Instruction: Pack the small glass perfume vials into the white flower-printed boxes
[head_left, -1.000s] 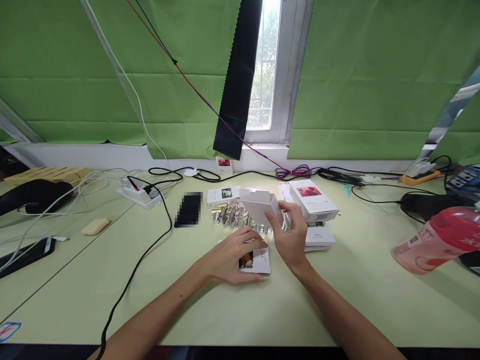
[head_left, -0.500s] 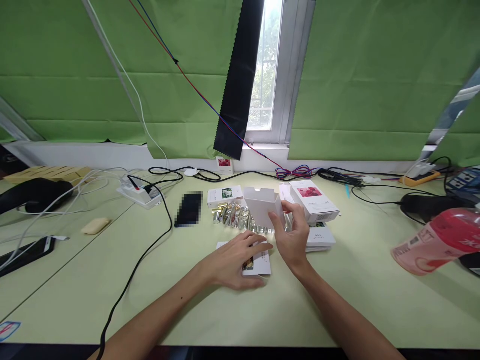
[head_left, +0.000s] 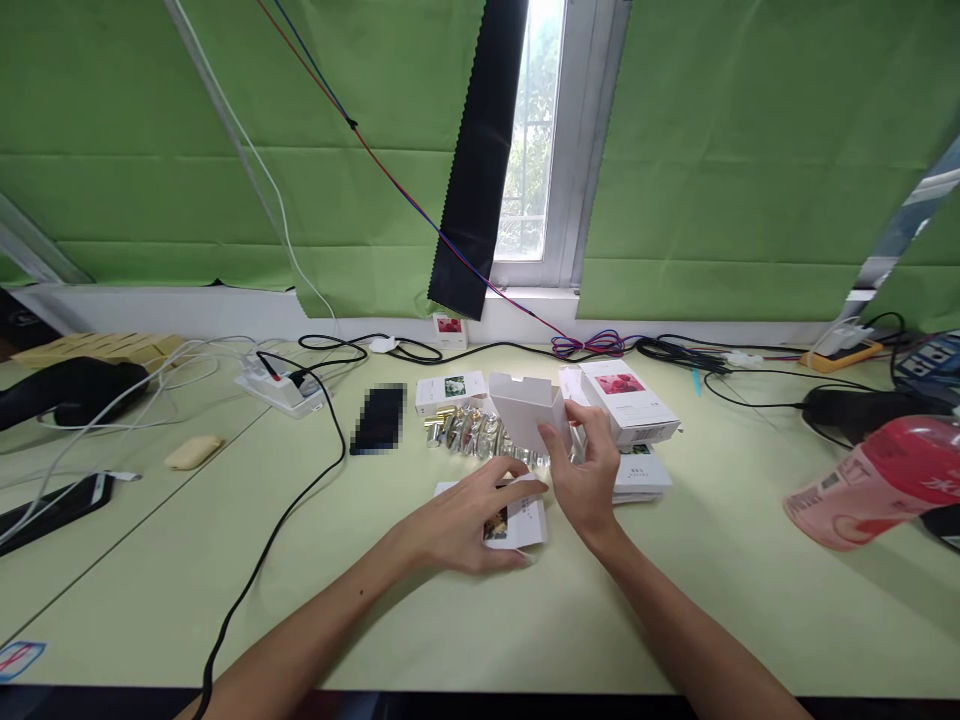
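Note:
My right hand [head_left: 586,470] pinches a white carton [head_left: 525,405] by its right side, between thumb and fingers. The carton is held up at a tilt, its notched edge toward the top. My left hand [head_left: 469,515] spans a flat white box [head_left: 525,520] on the table, thumb along its near edge and fingers over its far edge. A dark picture and small print show on that box, partly covered by the hand. Just behind both hands, a row of shiny foil sachets [head_left: 472,432] lies on the table, partly hidden by the raised carton.
A white box with a red picture [head_left: 630,398] rests on other white boxes [head_left: 641,475] at the right. Another white box [head_left: 450,392] lies behind the sachets. A pink bottle [head_left: 862,485] lies far right. A black cable [head_left: 277,520] crosses the table at left, near a power strip [head_left: 281,388].
The near box's right end has tilted up slightly under my left hand, with the fingers drawn in a little closer. My right hand and its carton have barely moved.

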